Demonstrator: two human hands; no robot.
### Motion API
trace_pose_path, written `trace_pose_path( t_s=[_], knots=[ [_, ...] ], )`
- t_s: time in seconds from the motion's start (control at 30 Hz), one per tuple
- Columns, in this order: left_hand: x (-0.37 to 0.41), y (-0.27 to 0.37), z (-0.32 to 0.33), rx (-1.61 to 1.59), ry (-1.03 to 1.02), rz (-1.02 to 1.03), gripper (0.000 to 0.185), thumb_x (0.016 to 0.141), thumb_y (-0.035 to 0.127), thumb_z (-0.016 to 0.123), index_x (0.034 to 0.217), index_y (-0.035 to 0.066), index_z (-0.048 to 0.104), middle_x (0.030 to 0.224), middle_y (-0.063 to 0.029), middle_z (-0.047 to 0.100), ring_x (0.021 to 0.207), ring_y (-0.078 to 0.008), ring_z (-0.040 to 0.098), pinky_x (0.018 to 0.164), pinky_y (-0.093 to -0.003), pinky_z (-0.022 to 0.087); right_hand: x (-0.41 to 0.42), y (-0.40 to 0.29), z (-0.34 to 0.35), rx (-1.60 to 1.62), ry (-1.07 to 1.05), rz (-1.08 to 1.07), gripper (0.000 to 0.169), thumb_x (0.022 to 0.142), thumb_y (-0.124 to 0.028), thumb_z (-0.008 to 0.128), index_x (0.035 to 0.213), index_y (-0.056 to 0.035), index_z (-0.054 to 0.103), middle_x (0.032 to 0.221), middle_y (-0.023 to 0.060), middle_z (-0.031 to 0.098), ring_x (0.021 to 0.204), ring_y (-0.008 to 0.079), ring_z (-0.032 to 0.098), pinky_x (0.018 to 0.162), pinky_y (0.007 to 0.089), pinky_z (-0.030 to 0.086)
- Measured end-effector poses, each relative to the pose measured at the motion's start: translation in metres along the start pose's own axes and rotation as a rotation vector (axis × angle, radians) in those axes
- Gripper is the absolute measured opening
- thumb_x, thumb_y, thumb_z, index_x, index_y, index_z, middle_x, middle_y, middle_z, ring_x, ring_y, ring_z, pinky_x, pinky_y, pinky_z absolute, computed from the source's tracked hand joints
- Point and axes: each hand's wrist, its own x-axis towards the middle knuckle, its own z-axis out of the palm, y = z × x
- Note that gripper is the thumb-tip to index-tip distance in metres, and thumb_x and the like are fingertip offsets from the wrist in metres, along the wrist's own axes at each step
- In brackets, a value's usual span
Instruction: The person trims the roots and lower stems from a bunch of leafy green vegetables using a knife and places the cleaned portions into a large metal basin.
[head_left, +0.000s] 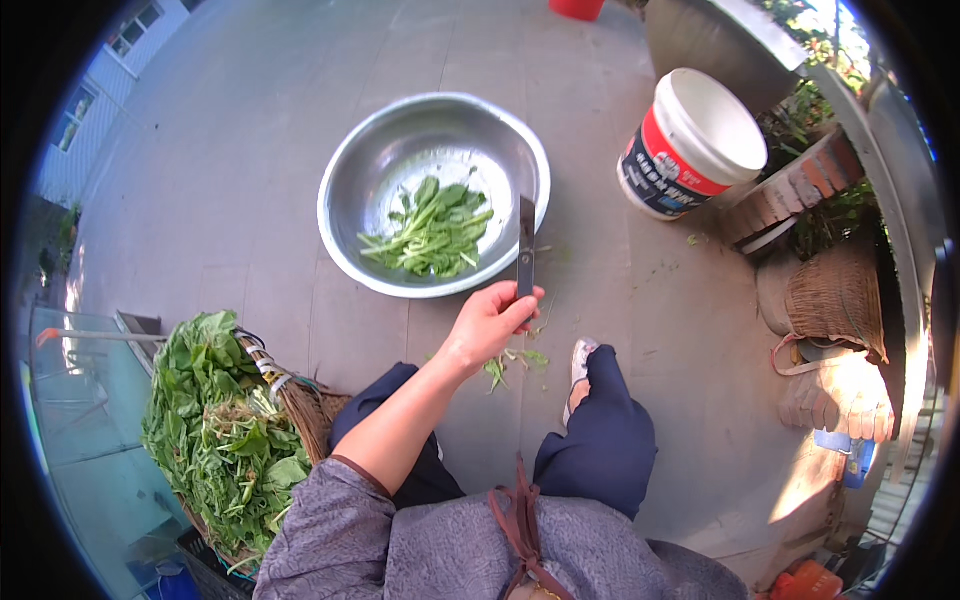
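Observation:
My left hand (499, 319) grips a narrow dark knife (526, 255), which looks like a folding one with a round pivot at mid-length. It points away from me, and its far end overlaps the right rim of a wide steel basin (345, 259) in the picture. Cut leafy greens (435, 229) lie in a loose heap on the basin's bottom. Out of view is my right hand. Beside my left leg, a woven basket (300, 420) is heaped with leafy green vegetables (225, 435), some showing roots.
Stray leaves (514, 364) lie on the grey paved floor between my feet and the basin. A white plastic bucket (675, 150) with a printed label stands at right. Beyond it are bricks (795, 184) and a wicker basket (836, 304). A red container (576, 7) shows at the top edge.

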Motion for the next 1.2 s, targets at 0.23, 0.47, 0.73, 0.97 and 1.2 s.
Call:
trace_pose_path(
  t_s=[0.23, 0.47, 0.73, 0.97, 1.2],
  knots=[
    [0.04, 0.01, -0.066, -0.1, 0.214, -0.078, 0.025, 0.092, 0.016, 0.056, 0.111, 0.001, 0.06, 0.089, -0.0021, 0.062, 0.081, -0.0086, 0.055, 0.074, -0.0249, 0.046, 0.057, -0.07, -0.017, -0.024, -0.024, 0.113, 0.03, 0.089, -0.028, 0.052, 0.101, -0.0014, 0.06, 0.085, 0.0126, 0.064, 0.08, 0.0243, 0.061, 0.07, 0.0373, 0.049],
    [0.109, -0.003, -0.128, -0.16, 0.455, -0.171, 0.022, 0.093, 0.017, 0.056, 0.11, 0.004, 0.06, 0.087, -0.0007, 0.061, 0.076, -0.0093, 0.056, 0.072, -0.0242, 0.047, 0.115, -0.109, -0.048, -0.056, -0.031, 0.22, 0.028, 0.088, -0.026, 0.053, 0.099, -0.0012, 0.06, 0.081, 0.0117, 0.063, 0.077, 0.0224, 0.06, 0.068, 0.0361, 0.049],
    [0.131, 0.009, -0.149, -0.082, 0.518, -0.165, 0.024, 0.093, 0.019, 0.055, 0.111, 0.005, 0.06, 0.087, -0.0004, 0.061, 0.075, -0.0079, 0.055, 0.072, -0.0229, 0.047, 0.129, -0.152, -0.074, -0.131, -0.045, 0.189, 0.026, 0.087, -0.024, 0.054, 0.097, -0.0011, 0.061, 0.077, 0.0106, 0.063, 0.074, 0.0202, 0.06, 0.065, 0.0346, 0.049],
    [0.092, 0.039, -0.138, -0.071, 0.527, -0.041, 0.025, 0.092, 0.018, 0.056, 0.112, 0.004, 0.06, 0.087, -0.0003, 0.062, 0.077, -0.0069, 0.056, 0.072, -0.0226, 0.047, 0.136, -0.167, -0.063, -0.208, -0.11, 0.095, 0.024, 0.086, -0.022, 0.055, 0.095, -0.0009, 0.061, 0.074, 0.0097, 0.062, 0.071, 0.0183, 0.059, 0.063, 0.0333, 0.049],
    [0.014, 0.067, -0.098, -0.152, 0.491, 0.136, 0.026, 0.091, 0.019, 0.056, 0.11, 0.002, 0.06, 0.087, -0.0006, 0.06, 0.078, -0.0069, 0.053, 0.073, -0.0224, 0.045, 0.126, -0.153, -0.066, -0.401, -0.186, -0.004, 0.022, 0.085, -0.02, 0.056, 0.092, -0.0008, 0.062, 0.071, 0.0088, 0.062, 0.068, 0.0164, 0.059, 0.061, 0.0321, 0.049]
  ],
)
